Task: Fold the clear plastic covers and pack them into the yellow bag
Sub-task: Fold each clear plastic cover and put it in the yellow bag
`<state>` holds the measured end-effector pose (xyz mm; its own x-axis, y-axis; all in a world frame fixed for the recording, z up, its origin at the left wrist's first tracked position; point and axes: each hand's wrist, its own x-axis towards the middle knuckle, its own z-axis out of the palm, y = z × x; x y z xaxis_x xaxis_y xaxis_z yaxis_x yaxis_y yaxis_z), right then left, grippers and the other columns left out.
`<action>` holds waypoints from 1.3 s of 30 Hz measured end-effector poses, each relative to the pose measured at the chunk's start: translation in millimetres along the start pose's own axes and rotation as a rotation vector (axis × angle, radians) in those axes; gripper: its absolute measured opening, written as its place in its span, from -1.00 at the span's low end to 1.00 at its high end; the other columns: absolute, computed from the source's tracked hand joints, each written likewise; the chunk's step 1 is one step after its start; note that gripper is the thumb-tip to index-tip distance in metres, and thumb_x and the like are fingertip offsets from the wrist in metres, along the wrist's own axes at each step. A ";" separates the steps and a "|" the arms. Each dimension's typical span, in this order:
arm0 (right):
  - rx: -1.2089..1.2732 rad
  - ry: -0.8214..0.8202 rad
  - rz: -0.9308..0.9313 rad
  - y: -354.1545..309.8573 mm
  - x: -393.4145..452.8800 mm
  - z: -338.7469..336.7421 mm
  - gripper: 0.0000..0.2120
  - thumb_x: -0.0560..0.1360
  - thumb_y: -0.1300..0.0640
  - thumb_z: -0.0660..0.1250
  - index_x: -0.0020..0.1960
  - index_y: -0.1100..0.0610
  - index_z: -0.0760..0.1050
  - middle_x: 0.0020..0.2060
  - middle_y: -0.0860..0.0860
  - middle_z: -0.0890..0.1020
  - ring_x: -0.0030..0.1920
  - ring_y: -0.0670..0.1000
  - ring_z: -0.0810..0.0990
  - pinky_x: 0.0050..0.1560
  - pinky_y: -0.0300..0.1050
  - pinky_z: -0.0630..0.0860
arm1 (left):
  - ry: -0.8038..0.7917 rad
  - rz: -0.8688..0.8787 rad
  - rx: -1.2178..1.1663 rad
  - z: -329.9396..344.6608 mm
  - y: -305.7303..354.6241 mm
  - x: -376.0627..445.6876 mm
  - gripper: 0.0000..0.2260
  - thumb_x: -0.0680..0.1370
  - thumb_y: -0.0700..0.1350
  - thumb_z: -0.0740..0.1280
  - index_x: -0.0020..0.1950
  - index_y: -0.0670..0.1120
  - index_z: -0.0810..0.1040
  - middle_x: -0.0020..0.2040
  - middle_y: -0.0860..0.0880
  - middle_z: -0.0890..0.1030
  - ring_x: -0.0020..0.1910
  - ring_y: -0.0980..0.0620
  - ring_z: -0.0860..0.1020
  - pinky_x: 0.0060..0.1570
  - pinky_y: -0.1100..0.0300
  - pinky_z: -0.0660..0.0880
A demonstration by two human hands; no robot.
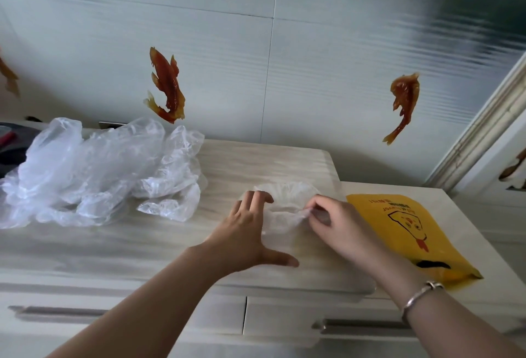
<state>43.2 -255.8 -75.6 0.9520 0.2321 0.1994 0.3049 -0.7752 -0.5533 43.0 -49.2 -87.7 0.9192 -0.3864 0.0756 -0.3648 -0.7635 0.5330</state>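
Observation:
One clear plastic cover (287, 197) lies spread on the pale countertop (256, 164), round with a gathered rim. My left hand (247, 229) presses flat on its left part, fingers apart. My right hand (330, 218) pinches the cover's right edge between thumb and fingers and lifts it slightly. A pile of several more crumpled clear covers (94, 170) sits at the left of the counter. The yellow bag (412, 232) lies flat to the right of my right hand, printed side up.
The tiled wall behind carries orange fish stickers (166, 87). Below the counter's front edge are drawers with metal handles (361, 325). A dark object (11, 144) sits at the far left. A white door frame (489, 130) stands at the right.

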 end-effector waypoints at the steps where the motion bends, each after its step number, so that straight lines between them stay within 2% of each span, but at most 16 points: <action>1: 0.064 0.003 0.026 1.3 1.9 0.0 -0.85 0.55 0.11 0.29 -0.17 -0.09 0.51 -0.21 -0.21 0.62 -0.13 -0.28 0.57 -0.16 -0.33 0.48 | 0.008 0.012 0.024 0.3 -0.8 -0.7 -0.06 0.17 0.37 0.49 0.36 0.00 0.17 0.28 0.11 0.25 0.26 0.14 0.30 0.28 0.22 0.32; 3: 0.157 0.010 0.068 2.0 5.1 0.0 -0.79 0.55 0.14 0.29 -0.20 -0.10 0.52 -0.25 -0.24 0.62 -0.16 -0.31 0.56 -0.19 -0.42 0.41 | 0.084 0.030 0.035 3.4 -3.0 -0.6 -0.25 0.29 0.22 0.51 0.30 -0.01 0.21 0.23 0.08 0.27 0.21 0.10 0.36 0.21 0.19 0.37; 5: 0.229 0.020 0.111 5.1 9.7 2.1 -0.79 0.57 0.16 0.28 -0.20 -0.06 0.55 -0.27 -0.23 0.64 -0.20 -0.29 0.58 -0.21 -0.42 0.41 | 0.195 0.024 -0.061 7.1 -4.6 2.0 -0.56 0.45 -0.01 0.44 0.19 -0.04 0.28 0.15 0.05 0.32 0.14 0.02 0.44 0.11 0.18 0.39; 8: 0.248 0.031 0.173 10.6 16.6 7.0 -0.77 0.59 0.10 0.25 -0.23 0.03 0.55 -0.31 -0.08 0.65 -0.26 -0.10 0.61 -0.21 -0.12 0.50 | 0.331 -0.120 -0.240 7.0 -2.2 9.6 -0.90 0.54 -0.15 0.31 -0.05 -0.11 0.39 -0.06 -0.01 0.49 -0.12 -0.03 0.46 -0.19 0.24 0.29; 10: 0.201 0.050 0.189 13.8 19.7 10.4 -0.74 0.59 0.07 0.25 -0.27 0.06 0.52 -0.39 -0.03 0.60 -0.33 -0.07 0.57 -0.26 -0.07 0.45 | 0.372 -0.256 -0.319 6.0 -2.4 15.2 -0.83 0.58 -0.13 0.27 -0.17 -0.18 0.45 -0.21 -0.04 0.59 -0.23 0.02 0.49 -0.33 0.29 0.28; 13: 0.146 0.083 0.228 14.1 25.0 15.9 -0.71 0.58 0.02 0.26 -0.28 0.10 0.51 -0.41 0.00 0.58 -0.33 -0.01 0.57 -0.27 -0.04 0.46 | 0.399 -0.376 -0.434 1.7 -4.9 15.7 -0.75 0.61 -0.09 0.22 -0.22 -0.18 0.51 -0.36 -0.01 0.62 -0.40 0.21 0.51 -0.42 0.41 0.34; 16: -0.006 0.117 0.253 10.5 29.1 20.5 -0.68 0.57 -0.02 0.25 -0.30 0.10 0.45 -0.44 -0.04 0.52 -0.36 0.00 0.52 -0.35 -0.07 0.39 | 0.421 -0.405 -0.219 -0.3 -5.5 12.3 -0.73 0.62 0.01 0.18 -0.19 -0.11 0.48 -0.35 -0.01 0.61 -0.32 0.00 0.56 -0.33 0.15 0.44; 21: -0.358 0.137 0.190 6.4 31.6 29.1 -0.70 0.61 -0.07 0.16 -0.23 0.06 0.35 -0.45 -0.08 0.43 -0.41 0.01 0.45 -0.49 -0.14 0.21 | 0.325 -0.351 0.227 -0.8 -3.9 7.7 -0.82 0.64 0.04 0.09 -0.06 -0.02 0.35 -0.17 -0.02 0.61 -0.19 -0.12 0.59 -0.31 0.15 0.37; 23: -0.451 0.133 0.150 5.9 32.3 31.9 -0.73 0.62 -0.07 0.13 -0.18 0.05 0.33 -0.42 -0.09 0.45 -0.39 0.02 0.45 -0.48 -0.13 0.26 | 0.298 -0.323 0.309 -0.4 -6.2 7.0 -0.90 0.63 0.00 0.10 0.06 0.00 0.33 -0.09 -0.01 0.62 -0.11 -0.11 0.60 -0.26 0.14 0.35; 26: -0.495 0.114 0.121 3.9 34.2 31.5 -0.77 0.63 -0.08 0.09 -0.07 0.05 0.36 -0.31 -0.04 0.56 -0.32 0.05 0.55 -0.37 -0.09 0.45 | 0.379 -0.205 0.430 -0.8 -6.5 7.7 -0.78 0.55 -0.13 0.24 0.18 -0.03 0.35 0.02 0.01 0.54 -0.01 -0.09 0.55 -0.08 0.11 0.39; 29: -0.531 0.100 0.102 4.4 34.2 30.8 -0.75 0.63 -0.09 0.07 -0.05 0.06 0.35 -0.28 -0.02 0.60 -0.29 0.07 0.59 -0.34 -0.06 0.50 | 0.435 0.084 0.360 2.4 -7.9 10.9 -0.64 0.37 -0.29 0.39 0.13 -0.05 0.50 0.04 0.00 0.53 -0.01 -0.07 0.50 -0.03 0.08 0.47; 32: -0.553 0.155 0.051 2.9 32.1 31.1 -0.80 0.61 -0.05 0.13 -0.05 0.07 0.32 -0.28 -0.03 0.58 -0.29 0.05 0.56 -0.37 -0.07 0.48 | 0.338 0.245 0.302 8.3 -11.0 11.6 -0.68 0.37 -0.32 0.42 0.08 -0.08 0.61 0.07 0.01 0.62 0.05 -0.04 0.57 0.02 0.12 0.53; 34: -0.539 0.260 -0.060 -2.1 30.4 30.5 -0.85 0.54 0.06 0.28 -0.07 0.11 0.36 -0.24 0.01 0.54 -0.22 0.08 0.52 -0.35 -0.06 0.45 | 0.292 0.250 0.282 16.7 -18.1 10.8 -0.76 0.43 -0.24 0.36 0.08 -0.10 0.65 0.07 -0.01 0.67 0.09 -0.06 0.61 0.07 0.10 0.55; 36: -0.507 0.336 -0.162 -10.7 29.5 31.4 -0.87 0.47 0.14 0.35 -0.09 0.12 0.39 -0.18 0.04 0.51 -0.14 0.09 0.48 -0.23 -0.03 0.46 | 0.221 0.222 0.271 22.1 -25.2 9.6 -0.72 0.51 -0.14 0.21 0.14 -0.09 0.64 0.14 -0.03 0.65 0.17 -0.08 0.60 0.15 0.07 0.52; 38: -0.437 0.319 -0.249 -18.6 26.6 35.0 -0.95 0.48 0.16 0.28 -0.07 0.12 0.43 -0.13 0.02 0.50 -0.08 0.07 0.48 -0.08 -0.06 0.46 | 0.129 0.183 0.258 21.7 -25.2 8.8 -0.60 0.59 -0.04 0.06 0.31 -0.07 0.53 0.33 -0.03 0.52 0.36 -0.05 0.45 0.33 0.10 0.37; 39: -0.400 0.286 -0.265 -20.9 23.6 37.0 -0.92 0.50 0.16 0.22 -0.04 0.12 0.46 -0.10 0.02 0.52 -0.05 0.07 0.49 0.00 -0.08 0.45 | 0.074 0.148 0.265 20.7 -23.8 7.7 -0.58 0.63 -0.01 0.00 0.43 -0.05 0.41 0.45 -0.01 0.39 0.46 -0.01 0.30 0.44 0.14 0.21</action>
<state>60.3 -212.4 -89.3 0.7819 0.3241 0.5325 0.4464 -0.8874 -0.1154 55.7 -44.7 -117.3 0.8578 -0.4723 0.2028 -0.5127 -0.8136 0.2741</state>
